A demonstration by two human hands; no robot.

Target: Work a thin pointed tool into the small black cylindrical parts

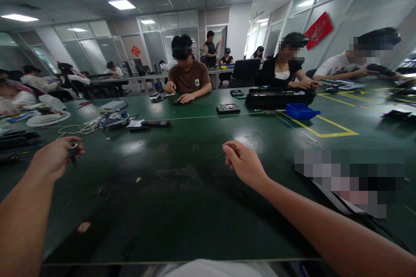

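Note:
My left hand (pixel 53 158) is raised over the left side of the green table (pixel 182 225). Its fingers close round a small dark part with a grey metallic ring (pixel 73 150); its exact kind does not show. Over the table's middle, my right hand (pixel 245 162) is closed on a small screwdriver (pixel 219 156). The thin shaft points left, and a reddish-brown handle shows between the fingers. The two hands are well apart, and neither tool nor part touches anything else.
Across the table a person in a brown shirt (pixel 191 78) works on a small board. Hard drives (pixel 228 108), a long black device (pixel 279 97) and a blue tray (pixel 300 111) stand ahead right. Cables (pixel 113 119) and a white fan grille (pixel 48 118) lie left. Scraps (pixel 83 227) dot the near surface.

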